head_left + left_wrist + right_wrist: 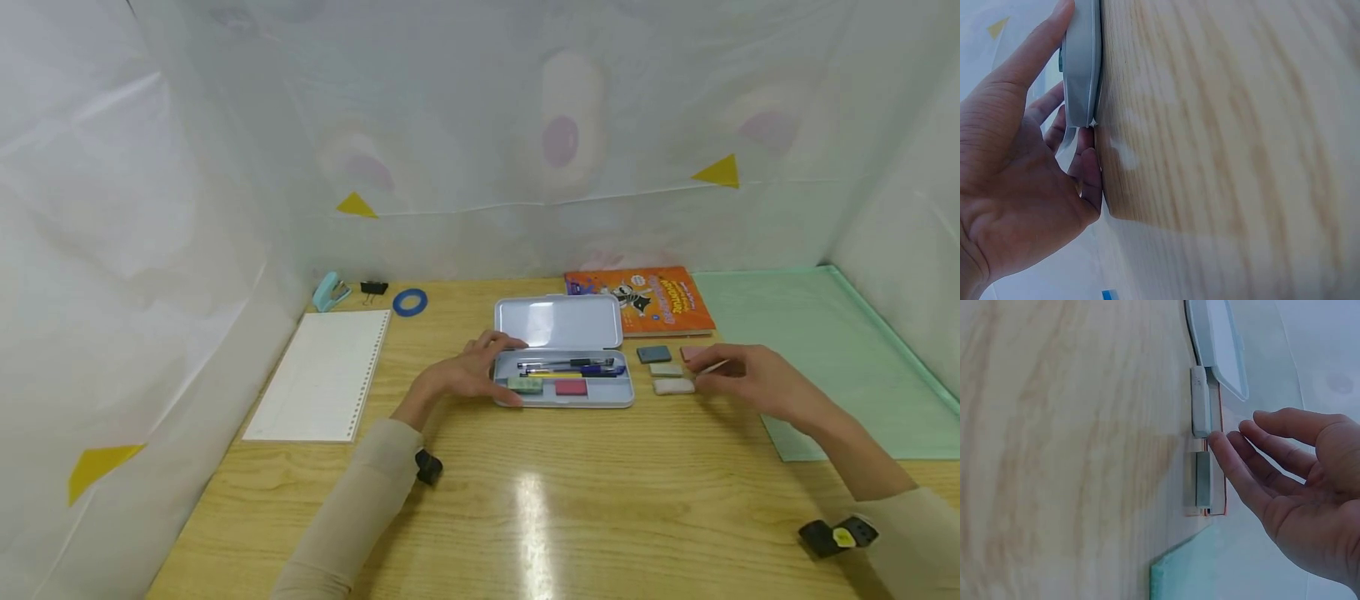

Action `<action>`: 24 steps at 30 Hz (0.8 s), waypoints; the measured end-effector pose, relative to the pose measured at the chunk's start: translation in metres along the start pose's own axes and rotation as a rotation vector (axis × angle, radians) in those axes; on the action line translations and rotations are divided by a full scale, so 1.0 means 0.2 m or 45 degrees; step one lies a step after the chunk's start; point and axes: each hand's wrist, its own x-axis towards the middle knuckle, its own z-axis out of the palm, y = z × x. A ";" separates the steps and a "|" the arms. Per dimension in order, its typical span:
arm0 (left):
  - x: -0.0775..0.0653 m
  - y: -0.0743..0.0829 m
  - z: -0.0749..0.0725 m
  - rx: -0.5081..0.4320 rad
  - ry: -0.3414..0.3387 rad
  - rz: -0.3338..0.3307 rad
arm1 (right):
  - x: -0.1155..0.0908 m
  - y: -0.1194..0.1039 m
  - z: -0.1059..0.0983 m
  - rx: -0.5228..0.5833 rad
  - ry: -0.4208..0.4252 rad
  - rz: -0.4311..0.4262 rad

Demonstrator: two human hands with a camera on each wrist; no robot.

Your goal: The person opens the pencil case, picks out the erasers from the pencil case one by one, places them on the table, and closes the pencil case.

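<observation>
An open pale blue pencil case (558,402) lies on the table, its lid tilted back. Several pens (573,369), a green eraser (525,385) and a pink eraser (571,387) are inside. My left hand (472,372) grips its left end, thumb along the front wall and fingers around the back. In the left wrist view, the thumb lies against the case's side (1082,75). My right hand (757,379) hovers by loose erasers, fingers loosely extended, fingertips right beside the white eraser (673,387). A pale green eraser (666,370), a blue-grey one (654,354) and a partly hidden pink one (693,353) lie around it.
Behind the case lies an orange book (675,300). A green translucent mat (840,358) covers the right side. At left are a sheet of punched paper (318,375), a light blue stapler (330,292), a black binder clip (374,287) and blue tape (410,302).
</observation>
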 end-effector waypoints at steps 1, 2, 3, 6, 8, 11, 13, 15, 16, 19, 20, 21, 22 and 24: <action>0.00 0.00 0.00 0.001 0.002 0.000 | 0.00 0.00 -0.01 0.003 0.002 0.004; 0.00 0.00 0.00 0.000 0.003 0.000 | 0.00 -0.01 -0.01 0.011 0.005 0.006; 0.00 0.00 0.00 0.001 0.002 0.001 | -0.01 -0.01 -0.02 0.023 0.008 0.000; 0.00 0.01 -0.01 0.001 -0.001 0.002 | 0.00 -0.04 -0.01 0.085 0.022 -0.041; 0.00 0.01 -0.01 0.002 -0.004 -0.003 | 0.02 -0.07 0.02 0.134 0.010 -0.077; -0.01 0.01 -0.01 0.006 -0.006 -0.010 | 0.06 -0.14 0.08 0.186 -0.030 -0.131; -0.01 0.01 -0.01 0.006 -0.006 -0.010 | 0.09 -0.19 0.13 0.190 -0.054 -0.174; -0.01 0.00 -0.01 0.004 -0.004 -0.005 | 0.13 -0.24 0.19 0.186 -0.076 -0.229; 0.00 0.00 -0.01 0.004 -0.003 -0.003 | 0.14 -0.27 0.22 0.177 -0.087 -0.260; 0.00 0.00 0.00 0.007 -0.005 0.010 | 0.19 -0.33 0.30 0.120 -0.122 -0.333; 0.00 0.00 0.00 0.007 -0.007 0.014 | 0.21 -0.35 0.32 0.102 -0.137 -0.351; 0.00 -0.01 0.00 0.008 -0.008 0.017 | 0.22 -0.37 0.34 0.082 -0.151 -0.366; 0.00 0.00 0.00 0.008 -0.009 0.019 | 0.23 -0.39 0.36 0.060 -0.162 -0.375; 0.00 0.00 0.00 0.008 -0.008 0.024 | 0.25 -0.41 0.39 0.040 -0.183 -0.390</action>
